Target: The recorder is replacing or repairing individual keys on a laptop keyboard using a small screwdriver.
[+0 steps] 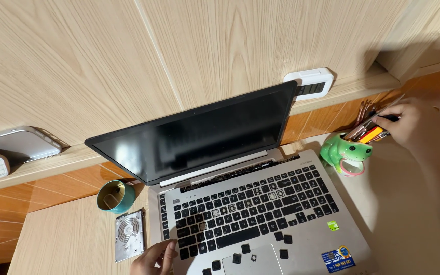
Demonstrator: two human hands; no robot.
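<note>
a: right hand (pixel 412 127)?
b: fingers pinched on a tool in the frog-shaped pen cup (pixel 346 152); tool tip buried among pens.
a: left hand (pixel 155 257)?
b: cut off by frame edge, fingers spread, resting on laptop (pixel 260 214) corner, holding nothing.

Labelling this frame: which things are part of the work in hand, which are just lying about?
In hand:
- laptop, several keys missing
- loose keycaps on the palm rest
- frog-shaped pen holder with tools
- right hand, grip on a tool in the holder
- left hand at the laptop's front corner

Lying about:
- teal cup
- bare hard drive
- white wall display
- grey device on ledge
</note>
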